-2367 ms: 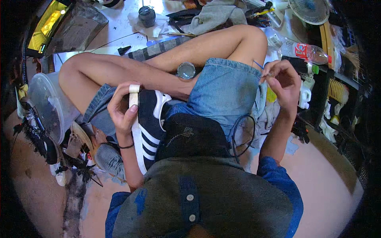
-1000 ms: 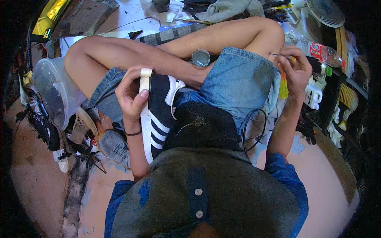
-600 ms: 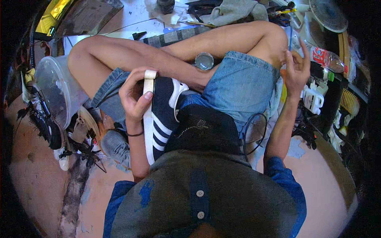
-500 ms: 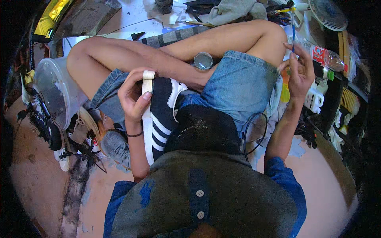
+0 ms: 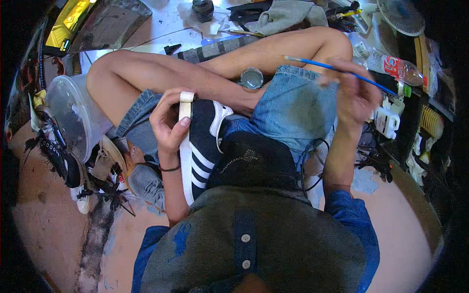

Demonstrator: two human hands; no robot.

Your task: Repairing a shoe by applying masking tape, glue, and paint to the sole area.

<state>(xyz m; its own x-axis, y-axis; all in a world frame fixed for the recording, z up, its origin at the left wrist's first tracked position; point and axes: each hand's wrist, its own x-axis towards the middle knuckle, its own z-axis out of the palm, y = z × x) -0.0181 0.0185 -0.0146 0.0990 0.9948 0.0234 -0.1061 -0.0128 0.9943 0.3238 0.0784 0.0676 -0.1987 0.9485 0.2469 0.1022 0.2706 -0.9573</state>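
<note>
My left hand (image 5: 167, 128) is closed on a black sneaker (image 5: 201, 128) with white side stripes, held in my lap with its white sole edge to the left. At the far end, the pale sole strip (image 5: 186, 97) curls away from the shoe, with my fingers behind it and my thumb against the edge. My right hand (image 5: 352, 97), blurred by motion, is raised over my right thigh. In it is a thin blue paintbrush (image 5: 320, 64), its bristle end pointing left, apart from the sneaker. A small round glass jar (image 5: 251, 78) stands between my legs.
To my left stand a clear plastic tub (image 5: 68, 112), a dark lace-up shoe (image 5: 54, 151) and a grey shoe (image 5: 146, 181). On the right lie a plastic bottle (image 5: 408, 72), a white jug (image 5: 387, 121) and a brush (image 5: 431, 122). Grey cloth (image 5: 293, 17) and a dark jar (image 5: 202, 10) lie ahead.
My right hand has moved slightly left and nearer. The paintbrush has swung from upright to nearly level, bristles leftward. My left hand keeps its hold on the sneaker.
</note>
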